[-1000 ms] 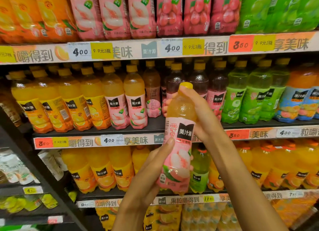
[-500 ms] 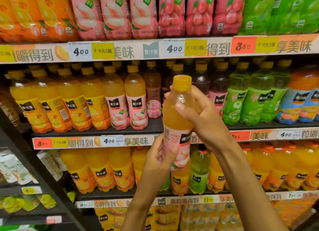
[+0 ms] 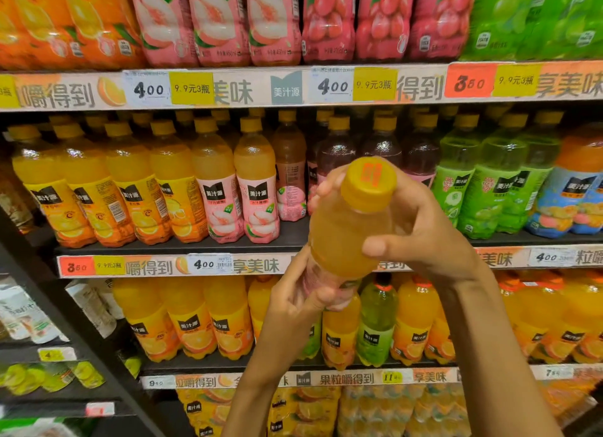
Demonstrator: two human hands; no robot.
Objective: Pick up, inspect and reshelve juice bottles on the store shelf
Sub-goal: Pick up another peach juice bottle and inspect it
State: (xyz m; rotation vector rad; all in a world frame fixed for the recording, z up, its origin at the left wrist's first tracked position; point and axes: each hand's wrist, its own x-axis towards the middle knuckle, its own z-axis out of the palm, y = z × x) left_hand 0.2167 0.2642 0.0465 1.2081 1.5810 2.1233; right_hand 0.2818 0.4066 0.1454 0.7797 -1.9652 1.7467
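A shop, in the soft-drinks aisle. Dark shelves [image 3: 293, 237] rise in tiers across the whole view, each packed tight with rows of plastic juice bottles grouped by flavour: orange bottles [image 3: 81, 188] at left, pink peach-labelled bottles [image 3: 257, 191] in the middle, green bottles [image 3: 499, 182] towards the right. Printed strips along each shelf edge carry Chinese lettering and price tags [image 3: 148, 90], some white with handwritten "400", one red tag [image 3: 470, 82], and yellow offer stickers [image 3: 192, 89]. At far left, a second shelf unit [image 3: 49, 355] holds other packaged drinks.
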